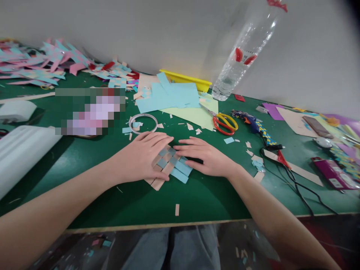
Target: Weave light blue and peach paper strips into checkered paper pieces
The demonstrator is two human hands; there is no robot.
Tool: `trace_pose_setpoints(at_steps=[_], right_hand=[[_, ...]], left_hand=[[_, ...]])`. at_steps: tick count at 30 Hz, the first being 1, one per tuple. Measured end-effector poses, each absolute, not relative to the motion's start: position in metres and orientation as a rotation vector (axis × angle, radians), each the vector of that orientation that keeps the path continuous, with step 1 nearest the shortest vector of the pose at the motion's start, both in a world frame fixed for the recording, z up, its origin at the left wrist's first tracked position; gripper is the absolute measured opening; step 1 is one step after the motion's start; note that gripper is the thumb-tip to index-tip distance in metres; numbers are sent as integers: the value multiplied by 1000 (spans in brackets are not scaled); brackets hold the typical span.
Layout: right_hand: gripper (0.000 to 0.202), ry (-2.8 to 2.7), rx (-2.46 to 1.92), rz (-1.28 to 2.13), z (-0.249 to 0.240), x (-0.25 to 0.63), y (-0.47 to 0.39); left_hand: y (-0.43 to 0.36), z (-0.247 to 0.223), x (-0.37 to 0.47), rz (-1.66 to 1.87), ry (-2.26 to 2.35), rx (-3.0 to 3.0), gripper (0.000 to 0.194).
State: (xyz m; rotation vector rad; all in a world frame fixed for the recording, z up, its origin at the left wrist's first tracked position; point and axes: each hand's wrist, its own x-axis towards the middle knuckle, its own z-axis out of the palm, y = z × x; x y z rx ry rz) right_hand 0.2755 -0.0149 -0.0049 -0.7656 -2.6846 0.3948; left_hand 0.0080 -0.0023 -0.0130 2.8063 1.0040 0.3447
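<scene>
A small woven mat of blue and beige paper strips (168, 161) lies on the green tabletop between my hands. My left hand (143, 155) rests flat over its left side, fingers stretched out, thumb along the lower beige strips. From the right, my right hand (204, 153) touches the weave with extended fingertips, the fingers slightly apart. Loose blue strip ends stick out at the lower right, beige ends at the lower left. Part of the weave is hidden under my left hand. Just beyond it sits a roll of clear tape (156, 122).
Scissors (225, 122) with red and yellow handles lie behind my right hand. Farther back are blue paper sheets (174, 95), a yellow tray (188, 79) and a tilted-looking water bottle (242, 56). Black cables (295, 183) run at right; a pixelated patch covers something at left.
</scene>
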Motion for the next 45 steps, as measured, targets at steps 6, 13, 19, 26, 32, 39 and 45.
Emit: trace_pose_setpoints(at_steps=[6,13,19,26,32,39,45], right_hand=[[30,-2681,-834,327,-6,276,-15],[22,-2545,-808,217,-6,276,-14],[38,-2570,-1012,269,-8,272,-16],[42,-2618,-1144,295,-14,268,-13],[43,-2569,-1165,336,-15,269,-13],[46,-2602,-1163,348,-17,268,-13],[45,-2609,-1157,336,-18,268,-12]], left_hand=[[5,-20,3,394,1041,2819,98],[7,-13,2,412,1037,2768,73],[-1,-18,7,275,907,2794,68],[-1,-28,6,367,911,2923,58],[6,-10,2,482,1011,2892,37],[10,-13,-1,462,1039,2831,29],[9,-11,3,487,988,2838,28]])
